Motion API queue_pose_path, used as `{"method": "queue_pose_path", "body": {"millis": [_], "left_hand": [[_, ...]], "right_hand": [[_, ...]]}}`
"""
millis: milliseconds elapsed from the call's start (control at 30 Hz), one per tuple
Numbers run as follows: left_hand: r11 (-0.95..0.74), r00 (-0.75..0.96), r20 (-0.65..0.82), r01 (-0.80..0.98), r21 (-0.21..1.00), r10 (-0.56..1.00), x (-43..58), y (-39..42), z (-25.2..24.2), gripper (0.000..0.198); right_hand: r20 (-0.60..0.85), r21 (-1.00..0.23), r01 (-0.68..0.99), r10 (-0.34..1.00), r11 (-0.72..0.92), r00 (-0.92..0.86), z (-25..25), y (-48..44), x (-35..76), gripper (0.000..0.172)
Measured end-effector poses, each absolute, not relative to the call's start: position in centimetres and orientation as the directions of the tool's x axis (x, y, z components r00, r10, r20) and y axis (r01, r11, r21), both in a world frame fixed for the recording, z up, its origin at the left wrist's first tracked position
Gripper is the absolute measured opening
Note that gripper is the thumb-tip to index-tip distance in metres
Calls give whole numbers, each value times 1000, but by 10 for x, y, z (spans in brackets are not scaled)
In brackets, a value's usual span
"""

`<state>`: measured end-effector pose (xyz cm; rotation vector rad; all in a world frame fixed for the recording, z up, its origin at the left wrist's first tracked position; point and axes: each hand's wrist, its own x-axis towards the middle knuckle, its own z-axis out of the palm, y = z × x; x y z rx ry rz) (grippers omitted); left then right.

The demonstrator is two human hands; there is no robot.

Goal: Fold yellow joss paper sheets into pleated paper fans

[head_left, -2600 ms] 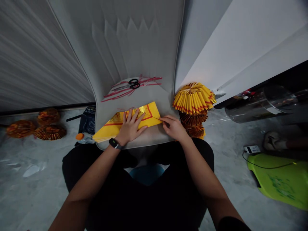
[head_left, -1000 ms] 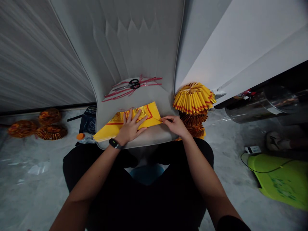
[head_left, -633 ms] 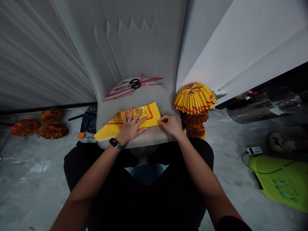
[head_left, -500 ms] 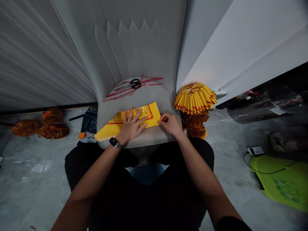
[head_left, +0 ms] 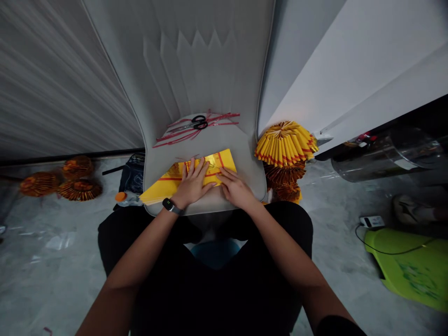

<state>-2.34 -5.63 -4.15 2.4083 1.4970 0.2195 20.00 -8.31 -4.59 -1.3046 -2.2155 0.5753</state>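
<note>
Yellow paper sheets [head_left: 159,190] with red borders and a gold foil patch lie in a stack on the grey chair seat [head_left: 252,158]. The stack's left end is folded to a slanted point. My left hand [head_left: 192,184] rests flat on the middle of the paper, fingers spread, a dark watch on the wrist. My right hand [head_left: 236,188] lies on the right part of the paper, fingers stretched out over it towards the left. Behind the paper, black-handled scissors [head_left: 199,122] lie on several thin red strips [head_left: 178,136].
Pleated yellow paper fans [head_left: 285,144] are piled right of the chair, above darker gold ones. More gold pleated pieces [head_left: 80,190] sit on the floor at left, near an orange-capped bottle [head_left: 121,197]. A green plastic stool [head_left: 413,266] and a clear bin [head_left: 378,161] stand at right.
My right hand has let go of the paper's right corner and moved left onto its surface. The fingers, pinched before, are now stretched out. My left hand stays flat on the paper.
</note>
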Motion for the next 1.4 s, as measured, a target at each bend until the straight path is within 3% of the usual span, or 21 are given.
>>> {"method": "queue_pose_path", "body": {"millis": [200,367,500,933,1267,1400], "left_hand": [[-477,495,39,810,340,868,-25,-63,-37,85],[-566,567,74,787,244,821,-24,-67,-37,64],[-558,563,52,797,231,825,-23,-67,-39,59],[-533,539,42,813,233,841,-20,-68,-34,55],[-488,499,23,833,261,866,-16,-65,-33,47],[-487,501,9,837,251,866,-17,-65,-32,45]], "right_hand": [[227,-614,639,879,464,-420,-45,-66,235,41],[249,-526,683,860,506,-446,-45,-71,234,32],[250,-450,722,850,526,-464,-48,-74,231,28],[194,-389,770,862,506,-468,-37,-80,228,31],[28,-183,908,925,377,-378,1,-100,189,40],[34,-203,899,921,388,-389,6,-88,168,45]]}}
